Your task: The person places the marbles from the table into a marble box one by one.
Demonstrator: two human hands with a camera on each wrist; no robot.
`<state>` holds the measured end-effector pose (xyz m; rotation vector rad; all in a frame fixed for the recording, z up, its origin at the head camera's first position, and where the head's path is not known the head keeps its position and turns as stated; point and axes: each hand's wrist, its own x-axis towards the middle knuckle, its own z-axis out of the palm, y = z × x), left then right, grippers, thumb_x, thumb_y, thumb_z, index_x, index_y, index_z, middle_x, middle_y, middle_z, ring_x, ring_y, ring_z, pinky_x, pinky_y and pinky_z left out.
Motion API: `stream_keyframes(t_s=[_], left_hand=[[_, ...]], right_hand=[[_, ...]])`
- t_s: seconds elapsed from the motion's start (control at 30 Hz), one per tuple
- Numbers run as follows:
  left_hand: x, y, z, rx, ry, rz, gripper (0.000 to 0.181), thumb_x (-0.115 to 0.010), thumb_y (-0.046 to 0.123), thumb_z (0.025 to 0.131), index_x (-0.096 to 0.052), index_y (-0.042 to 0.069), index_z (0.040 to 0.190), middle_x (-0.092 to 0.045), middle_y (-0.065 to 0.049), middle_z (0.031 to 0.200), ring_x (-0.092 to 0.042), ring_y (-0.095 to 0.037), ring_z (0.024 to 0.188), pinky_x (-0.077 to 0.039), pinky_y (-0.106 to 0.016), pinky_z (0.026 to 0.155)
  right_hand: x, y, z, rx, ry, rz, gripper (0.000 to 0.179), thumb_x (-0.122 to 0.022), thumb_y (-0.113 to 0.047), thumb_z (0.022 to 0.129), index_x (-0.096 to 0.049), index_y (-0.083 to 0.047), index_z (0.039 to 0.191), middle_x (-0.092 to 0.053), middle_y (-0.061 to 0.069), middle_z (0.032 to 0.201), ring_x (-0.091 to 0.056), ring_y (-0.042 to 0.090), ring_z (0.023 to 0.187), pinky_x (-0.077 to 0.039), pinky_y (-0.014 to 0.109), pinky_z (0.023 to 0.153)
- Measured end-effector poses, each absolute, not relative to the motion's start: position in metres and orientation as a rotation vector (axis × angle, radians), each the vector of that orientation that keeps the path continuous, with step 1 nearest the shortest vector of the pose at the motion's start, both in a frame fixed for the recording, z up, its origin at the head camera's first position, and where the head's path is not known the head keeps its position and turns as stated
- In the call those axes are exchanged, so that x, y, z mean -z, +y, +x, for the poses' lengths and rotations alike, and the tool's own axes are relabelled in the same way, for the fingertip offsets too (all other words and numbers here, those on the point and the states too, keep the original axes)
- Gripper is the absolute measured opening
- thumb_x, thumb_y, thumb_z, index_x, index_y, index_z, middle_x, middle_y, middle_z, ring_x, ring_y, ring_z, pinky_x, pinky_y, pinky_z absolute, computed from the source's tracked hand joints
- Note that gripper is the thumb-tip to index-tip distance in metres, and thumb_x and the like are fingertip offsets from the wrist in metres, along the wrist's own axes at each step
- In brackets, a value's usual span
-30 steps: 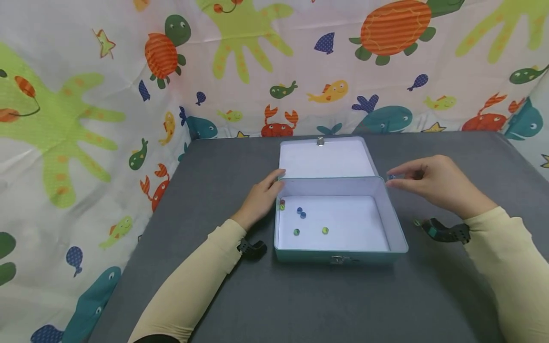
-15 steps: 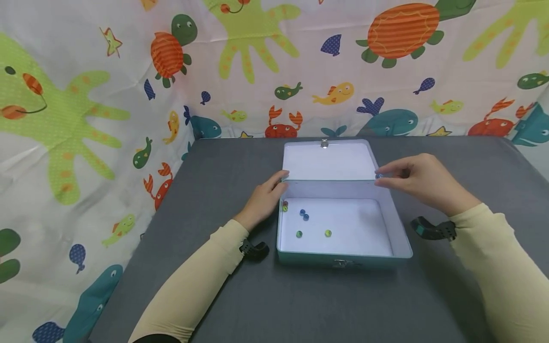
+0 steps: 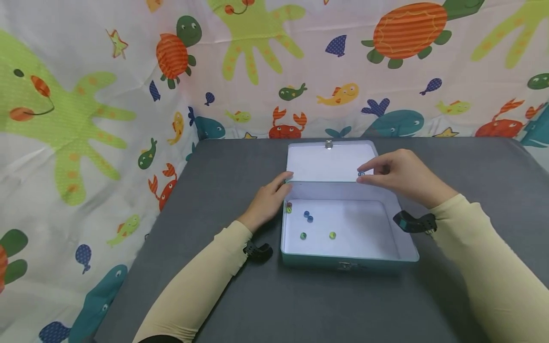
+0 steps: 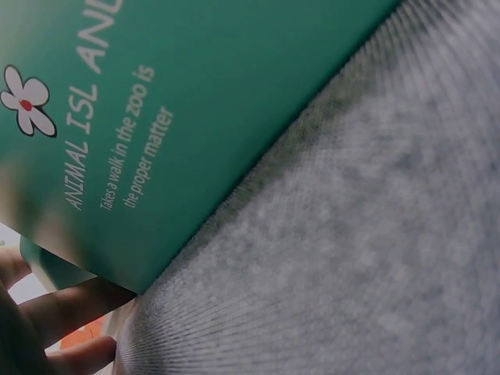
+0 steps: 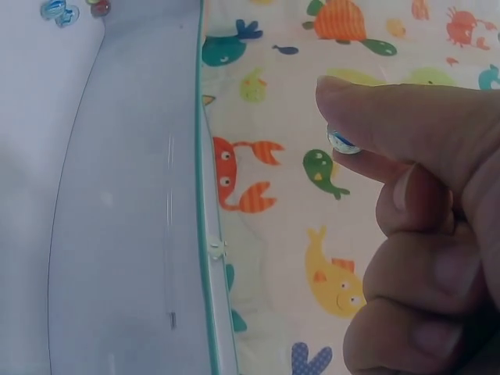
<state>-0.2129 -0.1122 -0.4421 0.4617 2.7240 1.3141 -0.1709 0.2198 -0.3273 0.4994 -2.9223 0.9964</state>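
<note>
- Head view: the right hand [image 3: 405,176] holds a small blue-and-clear marble [image 3: 361,174] pinched between thumb and index finger, the two parted only by it. It shows against the laid-back lid [image 3: 321,162]; its height above the lid cannot be told.
- From the marble, the floor of the box [image 3: 349,265] lies toward six to seven o'clock, with a blue pair of marbles [image 3: 310,219] on it at eight. The marble is round, so has no long axis; the box's runs roughly three to nine. The left hand [image 3: 267,201], well away toward eight or nine, grips the box's far left corner.
- Left wrist view: at seven o'clock, left-hand fingers meet the corner of the printed green wall; the full grip is hidden.
- Right wrist view: thumb and index finger clamp the marble, other fingers curled; the box stands apart at nine o'clock.
</note>
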Motion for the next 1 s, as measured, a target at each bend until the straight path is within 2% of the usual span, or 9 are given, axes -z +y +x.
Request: stream_keyframes(t_s=[0.17,0.33,0.57,0.67,0.83,0.9,1.0], left_hand=[[0.443,-0.111,-0.212,-1.317,2.719,0.464,0.054,-0.04,0.053,0.108,-0.046,0.035,0.159,-0.054,-0.003,0.157,-0.058,-0.021,0.13,-0.042,-0.05,0.115],[0.445,-0.111,-0.213,-1.313,2.728,0.471,0.055,-0.04,0.053,0.108,-0.045,0.035,0.16,-0.054,-0.003,0.157,-0.058,-0.021,0.127,-0.042,-0.05,0.115],[0.447,-0.113,-0.215,-1.288,2.741,0.478,0.056,-0.038,0.054,0.108,-0.044,0.035,0.16,-0.053,-0.002,0.158,-0.057,-0.018,0.133,-0.041,-0.049,0.117],[0.448,-0.113,-0.214,-1.285,2.744,0.477,0.056,-0.038,0.054,0.108,-0.043,0.036,0.161,-0.053,-0.001,0.158,-0.057,-0.018,0.133,-0.041,-0.049,0.117],[0.445,-0.113,-0.212,-1.303,2.733,0.478,0.056,-0.039,0.053,0.108,-0.044,0.035,0.161,-0.057,-0.005,0.154,-0.06,-0.023,0.122,-0.045,-0.05,0.111],[0.445,-0.113,-0.212,-1.302,2.734,0.478,0.056,-0.039,0.053,0.108,-0.044,0.034,0.161,-0.057,-0.005,0.154,-0.06,-0.023,0.124,-0.044,-0.05,0.112],[0.446,-0.114,-0.215,-1.294,2.741,0.481,0.057,-0.039,0.054,0.108,-0.043,0.034,0.161,-0.054,-0.002,0.156,-0.057,-0.019,0.134,-0.041,-0.049,0.116]], right_hand=[[0.33,0.209,-0.175,-1.013,-2.924,0.505,0.027,-0.086,-0.019,0.089,-0.082,-0.009,0.114,-0.058,0.004,0.07,-0.05,0.023,0.071,-0.037,0.029,0.054],[0.332,0.196,-0.18,-1.039,-2.922,0.535,0.027,-0.086,-0.018,0.089,-0.082,-0.008,0.114,-0.058,0.005,0.07,-0.05,0.023,0.073,-0.036,0.03,0.055],[0.333,0.177,-0.189,-1.06,-2.899,0.615,0.026,-0.087,-0.019,0.088,-0.083,-0.01,0.112,-0.059,0.003,0.069,-0.05,0.021,0.067,-0.037,0.029,0.056],[0.334,0.169,-0.191,-1.084,-2.893,0.652,0.028,-0.087,-0.021,0.088,-0.082,-0.008,0.113,-0.058,0.002,0.069,-0.049,0.02,0.066,-0.036,0.029,0.055],[0.337,0.16,-0.191,-1.141,-2.882,0.668,0.03,-0.087,-0.021,0.089,-0.082,-0.007,0.115,-0.06,0.002,0.071,-0.051,0.022,0.07,-0.037,0.028,0.056],[0.339,0.157,-0.191,-1.156,-2.877,0.67,0.029,-0.087,-0.021,0.089,-0.082,-0.007,0.114,-0.06,0.003,0.071,-0.051,0.022,0.071,-0.038,0.028,0.057],[0.344,0.153,-0.192,-1.174,-2.882,0.661,0.027,-0.087,-0.02,0.089,-0.083,-0.008,0.112,-0.06,0.003,0.071,-0.051,0.023,0.072,-0.038,0.029,0.057]])
